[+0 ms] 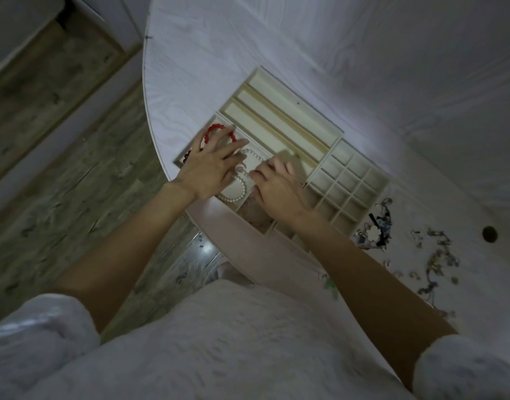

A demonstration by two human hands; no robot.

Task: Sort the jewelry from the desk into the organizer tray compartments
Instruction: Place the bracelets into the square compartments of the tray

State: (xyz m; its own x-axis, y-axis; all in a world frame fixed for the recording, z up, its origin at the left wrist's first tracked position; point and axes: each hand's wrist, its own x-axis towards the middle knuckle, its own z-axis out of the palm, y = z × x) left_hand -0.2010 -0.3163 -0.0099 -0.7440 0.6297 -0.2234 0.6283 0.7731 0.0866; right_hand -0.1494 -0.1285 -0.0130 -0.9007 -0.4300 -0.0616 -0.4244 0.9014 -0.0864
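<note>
White wood-grain desk top (276, 39), rounded at its left edge, fills the upper and right of the view — lit dimly, with a brighter patch near the tray's right side. Grey-brown plank floor (60, 183) shows at 9 o'clock, a pale baseboard strip crossing it. A small dark round hole (489, 234) sits in the desk at 3 o'clock.

Cream compartmented organizer tray (341, 134) lies at an angle near the desk's near edge: long slots at 12 o'clock, a grid of small square cells at 3 o'clock, larger cells at 9 o'clock.

Left hand (207, 168) is over the larger cells, fingers extended and relaxed, spread above a red beaded bracelet (216, 129) that lies in the far-left cell. Whether the fingertips touch it cannot be told. A dark beaded piece (187, 156) shows at the tray's left corner, partly under the hand.

Right hand (279, 189) has its fingers curled down at a white pearl strand (237, 194) lying in the cell between the hands; motion blur hides whether it actually pinches the beads.

Loose tangle of small mixed jewelry (432, 261) is scattered on the desk at 4 o'clock, outside the tray, beside a blue-and-white patterned piece (374, 229) just by the grid's corner.

White fuzzy sleeves (40, 342) and garment fill the bottom.
</note>
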